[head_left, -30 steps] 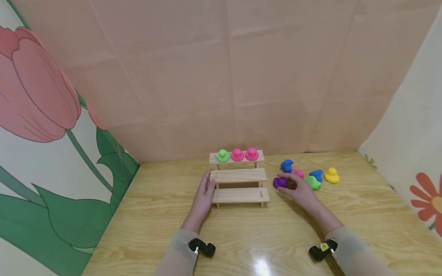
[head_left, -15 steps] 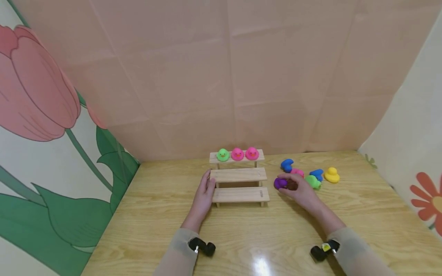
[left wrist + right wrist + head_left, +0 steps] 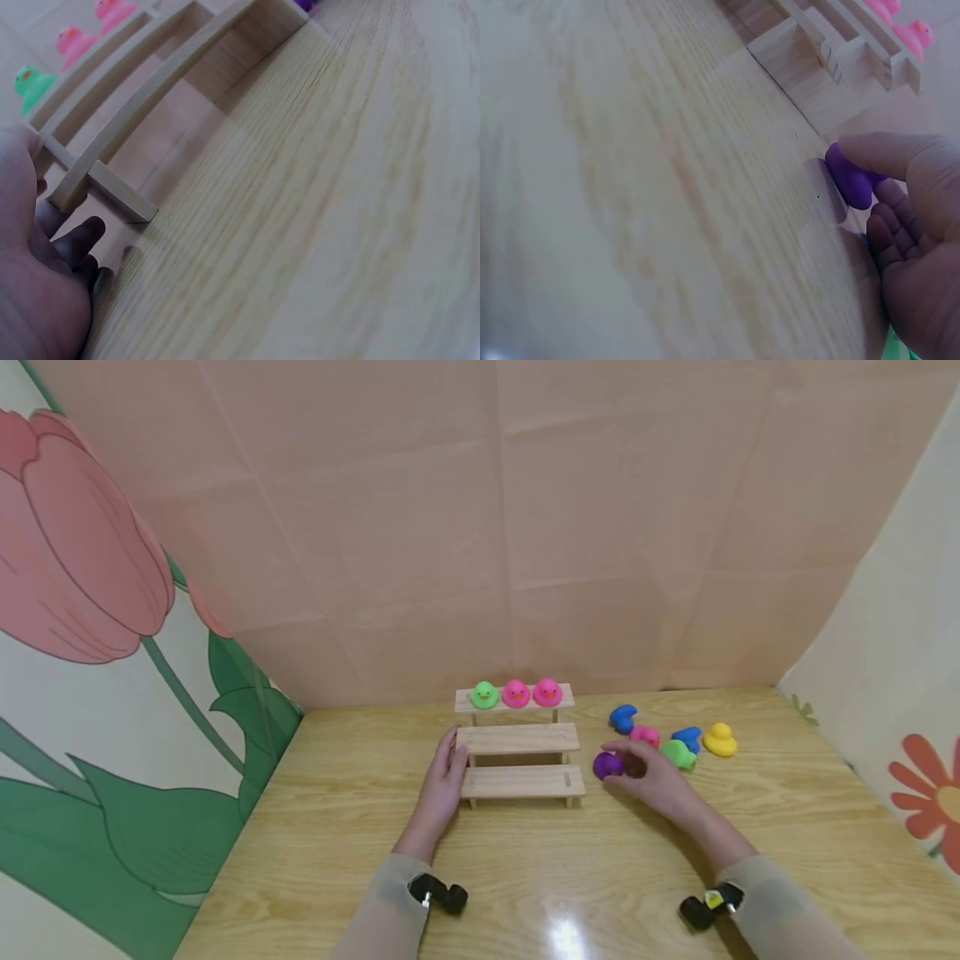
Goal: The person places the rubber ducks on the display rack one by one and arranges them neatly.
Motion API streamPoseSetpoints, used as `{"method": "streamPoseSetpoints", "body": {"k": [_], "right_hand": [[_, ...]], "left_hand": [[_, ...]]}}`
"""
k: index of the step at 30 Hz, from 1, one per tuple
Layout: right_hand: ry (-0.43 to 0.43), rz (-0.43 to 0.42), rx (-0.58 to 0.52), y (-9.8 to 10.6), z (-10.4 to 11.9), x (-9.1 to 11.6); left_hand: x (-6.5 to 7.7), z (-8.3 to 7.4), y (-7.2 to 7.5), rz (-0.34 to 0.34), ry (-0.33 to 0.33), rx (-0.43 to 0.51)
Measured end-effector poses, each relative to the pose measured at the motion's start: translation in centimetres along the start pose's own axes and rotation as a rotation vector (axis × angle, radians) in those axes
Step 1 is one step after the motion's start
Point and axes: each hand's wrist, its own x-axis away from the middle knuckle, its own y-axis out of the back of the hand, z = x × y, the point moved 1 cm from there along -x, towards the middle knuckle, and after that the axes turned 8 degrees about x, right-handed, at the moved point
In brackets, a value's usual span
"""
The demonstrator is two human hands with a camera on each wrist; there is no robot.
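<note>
A three-tier wooden stand (image 3: 519, 740) stands on the table, with one green toy duck (image 3: 484, 696) and two pink toy ducks (image 3: 516, 694) on its top tier. My left hand (image 3: 441, 785) holds the stand's left end, thumb along the near side; in the left wrist view its fingers curl behind the end (image 3: 45, 247). To the right of the stand, my right hand (image 3: 654, 777) pinches a purple toy duck (image 3: 607, 766) between thumb and fingers, low over the tabletop. In the right wrist view the thumb lies on the purple duck (image 3: 847, 178), and the fingers are partly behind it.
Behind the right hand lie several more toy ducks: blue ones (image 3: 622, 718), a pink one (image 3: 645, 736), a green one (image 3: 679, 754) and an upright yellow one (image 3: 720, 740). A pinkish cloth backdrop (image 3: 495, 527) rises at the table's far edge.
The purple duck has turned within my right fingers and sits slightly nearer to me. My right hand has shifted a little; the left hand and stand have stayed in place.
</note>
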Motion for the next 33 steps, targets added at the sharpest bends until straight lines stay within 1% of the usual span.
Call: {"method": "streamPoseSetpoints", "body": {"k": [6, 13, 17, 21, 28, 33], "right_hand": [[0.004, 0.013, 0.014, -0.04, 0.28, -0.01], [0.057, 0.012, 0.035, -0.15, 0.55, 0.04], [0.066, 0.025, 0.032, -0.24, 0.48, -0.05], [0.053, 0.029, 0.04, -0.24, 0.29, -0.04], [0.034, 0.008, 0.041, -0.34, 0.29, -0.01], [-0.003, 0.002, 0.017, -0.32, 0.49, 0.13]], "left_hand": [[0.0, -0.1, 0.06, 0.0, 0.0, 0.004], [0.09, -0.25, 0.11, -0.006, 0.005, -0.007], [0.08, -0.24, 0.11, -0.006, 0.004, -0.009], [0.1, -0.28, 0.11, -0.005, -0.001, -0.009], [0.19, -0.28, 0.09, -0.005, 0.006, -0.007], [0.2, -0.24, 0.07, -0.001, 0.003, -0.005]]}}
